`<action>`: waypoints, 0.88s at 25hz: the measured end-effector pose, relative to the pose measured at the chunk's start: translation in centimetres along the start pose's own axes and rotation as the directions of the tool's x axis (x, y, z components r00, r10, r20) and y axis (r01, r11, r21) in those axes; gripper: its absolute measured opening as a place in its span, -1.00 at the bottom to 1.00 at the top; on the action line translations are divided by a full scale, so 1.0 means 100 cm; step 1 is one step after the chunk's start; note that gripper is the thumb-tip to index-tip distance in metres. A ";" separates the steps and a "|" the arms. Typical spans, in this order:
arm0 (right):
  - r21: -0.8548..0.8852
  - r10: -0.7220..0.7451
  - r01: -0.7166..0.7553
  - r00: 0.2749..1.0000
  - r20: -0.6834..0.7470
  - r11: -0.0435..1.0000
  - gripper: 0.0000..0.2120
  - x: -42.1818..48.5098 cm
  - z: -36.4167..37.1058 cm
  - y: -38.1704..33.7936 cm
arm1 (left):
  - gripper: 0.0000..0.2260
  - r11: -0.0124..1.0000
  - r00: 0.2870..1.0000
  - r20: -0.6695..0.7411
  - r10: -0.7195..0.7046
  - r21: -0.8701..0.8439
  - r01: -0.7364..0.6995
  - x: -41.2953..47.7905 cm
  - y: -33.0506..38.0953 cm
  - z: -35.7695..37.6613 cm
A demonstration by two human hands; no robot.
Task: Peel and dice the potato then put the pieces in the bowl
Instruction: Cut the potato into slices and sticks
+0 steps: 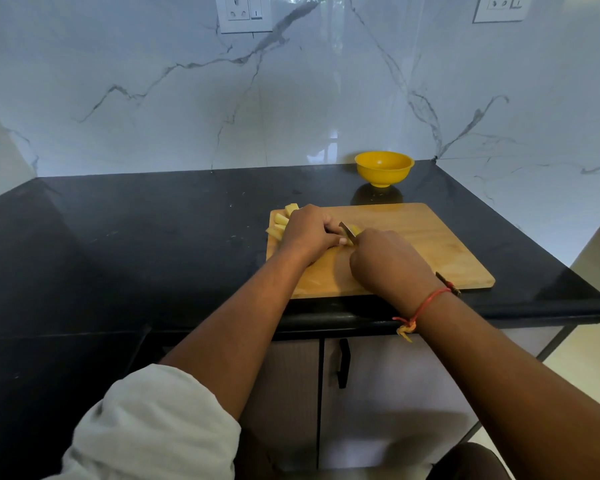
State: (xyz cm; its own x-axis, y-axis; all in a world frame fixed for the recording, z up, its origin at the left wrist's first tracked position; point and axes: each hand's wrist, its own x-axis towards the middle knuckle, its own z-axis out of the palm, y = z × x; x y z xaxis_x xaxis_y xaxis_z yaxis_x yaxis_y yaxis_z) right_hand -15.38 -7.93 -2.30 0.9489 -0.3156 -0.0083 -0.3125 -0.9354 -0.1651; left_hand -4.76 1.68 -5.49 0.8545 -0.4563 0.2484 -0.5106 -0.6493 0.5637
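On the wooden cutting board (pixel 420 244), my left hand (pixel 309 232) curls over a piece of peeled potato and holds it down. My right hand (pixel 388 261) grips a knife (pixel 347 231) whose blade stands between the two hands, against the yellow potato flesh (pixel 354 229). Several cut potato sticks (pixel 283 220) lie at the board's far left corner, partly hidden behind my left hand. The yellow bowl (pixel 384 168) stands on the counter beyond the board, with no potato visible inside.
The black stone counter (pixel 153 237) runs left of the board, and its front edge lies just under my wrists. A marble wall with sockets rises behind. A cabinet door with a black handle (pixel 343 363) is below.
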 end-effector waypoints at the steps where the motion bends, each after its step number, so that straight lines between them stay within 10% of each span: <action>1: -0.002 0.009 -0.009 1.000 0.023 1.000 -0.77 -0.004 0.000 0.001 | -0.83 1.000 1.000 -0.001 -0.002 -0.005 0.002 0.001 0.000 0.000; 22: -0.050 -0.040 0.036 0.997 -0.072 0.998 -0.56 -0.053 0.006 0.057 | -0.69 0.992 0.976 0.214 0.046 0.103 -0.069 0.009 0.007 -0.012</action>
State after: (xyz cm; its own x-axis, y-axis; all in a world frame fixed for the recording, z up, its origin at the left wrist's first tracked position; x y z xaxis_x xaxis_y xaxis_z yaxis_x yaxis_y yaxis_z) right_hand -22.15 -11.48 -3.80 0.9549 -0.2887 0.0689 -0.2799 -0.9531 -0.1153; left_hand -4.20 1.58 -3.91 0.7900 -0.6049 0.0999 -0.5755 -0.6755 0.4610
